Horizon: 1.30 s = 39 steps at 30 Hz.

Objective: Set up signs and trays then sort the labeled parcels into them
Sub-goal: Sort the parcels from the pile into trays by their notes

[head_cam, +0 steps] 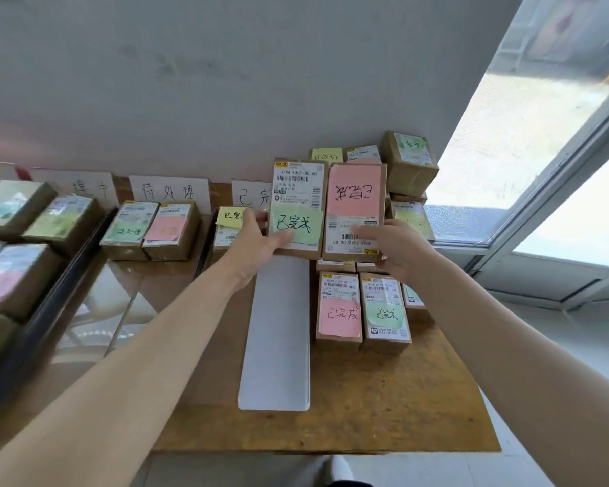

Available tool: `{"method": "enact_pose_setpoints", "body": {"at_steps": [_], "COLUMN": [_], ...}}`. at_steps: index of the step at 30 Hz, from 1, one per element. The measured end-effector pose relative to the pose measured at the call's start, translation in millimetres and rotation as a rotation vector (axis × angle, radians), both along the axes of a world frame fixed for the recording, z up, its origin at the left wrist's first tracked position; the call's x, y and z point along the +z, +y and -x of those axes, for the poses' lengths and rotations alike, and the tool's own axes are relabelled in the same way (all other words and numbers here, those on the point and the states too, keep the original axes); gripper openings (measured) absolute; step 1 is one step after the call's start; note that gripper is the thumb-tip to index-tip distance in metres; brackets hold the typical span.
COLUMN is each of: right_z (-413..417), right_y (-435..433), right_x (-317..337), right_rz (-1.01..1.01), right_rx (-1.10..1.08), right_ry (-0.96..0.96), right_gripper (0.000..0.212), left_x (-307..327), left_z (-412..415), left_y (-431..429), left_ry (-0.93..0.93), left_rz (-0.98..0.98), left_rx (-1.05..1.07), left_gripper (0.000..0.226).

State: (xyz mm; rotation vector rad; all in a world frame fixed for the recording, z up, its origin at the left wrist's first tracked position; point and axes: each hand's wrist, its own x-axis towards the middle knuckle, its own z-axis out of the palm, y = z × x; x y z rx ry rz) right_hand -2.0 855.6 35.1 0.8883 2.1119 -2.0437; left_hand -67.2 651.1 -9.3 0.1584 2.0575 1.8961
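**Two parcels held side by side, one turned end for end**

At the far left, brown parcels with sticky notes point(15, 275) lie in a group bordered by a black tray rim point(50, 304). Three white handwritten signs lean against the grey wall point(225, 82): a left sign point(85, 188), a middle sign point(171, 193) and a right sign point(250, 196) that is partly hidden. Below the middle sign sit a green-note parcel point(129, 226) and a pink-note parcel point(171, 228), touching. A yellow-note parcel point(227, 223) lies below the right sign.

The left hand point(257, 237) grasps the held green parcel point(297, 191) at its near left corner, thumb across the green note. The parcel's long axis runs near to far, and its writing reads upright. Touching it on the right is the held pink parcel point(355, 195), grasped at its near end by the right hand point(398, 247), fingers lying over the printed label. Its long axis is parallel, but its writing is upside down, so it points the opposite way. Both are held in front of the right sign and the far pile point(410, 163) of parcels.

A long white strip point(278, 328) lies near to far on the brown wooden table point(366, 398). To its right stand a near pink parcel point(339, 307) and a near green parcel point(387, 311), side by side. A bright window point(524, 135) fills the right side.
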Motion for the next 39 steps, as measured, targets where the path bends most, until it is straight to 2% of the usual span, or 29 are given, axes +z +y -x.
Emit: {"method": "enact_pose_setpoints", "body": {"at_steps": [6, 11, 15, 21, 26, 35, 39], "right_z": [-15, -22, -25, -17, -4, 22, 32], "right_y": [-44, -69, -79, -72, -63, -40, -45], "right_x": [4, -3, -7, -13, -27, -50, -56], "right_rz": [0.022, 0.019, 0.012, -0.016, 0.019, 0.02, 0.019], "right_rx": [-0.001, 0.005, 0.024, 0.066, 0.161, 0.262, 0.266], "right_ry": [0.034, 0.03, 0.022, -0.002, -0.113, -0.168, -0.187], "right_gripper": [0.029, 0.034, 0.029, 0.034, 0.032, 0.024, 0.028], "left_x": [6, 3, -2, -10, -20, -39, -42], "left_z": [-16, -26, -32, -30, -32, -27, -22], "left_y": [-47, -74, -85, -85, -83, -76, -84], "left_ry": [-0.019, -0.021, -0.03, -0.08, -0.137, -0.194, -0.215], "left_rz": [0.009, 0.02, 0.037, 0.071, 0.136, 0.196, 0.191], "left_rx": [-0.011, 0.01, 0.035, 0.039, 0.03, 0.08, 0.096], "left_gripper": [0.043, 0.045, 0.048, 0.059, 0.072, 0.072, 0.072]}}
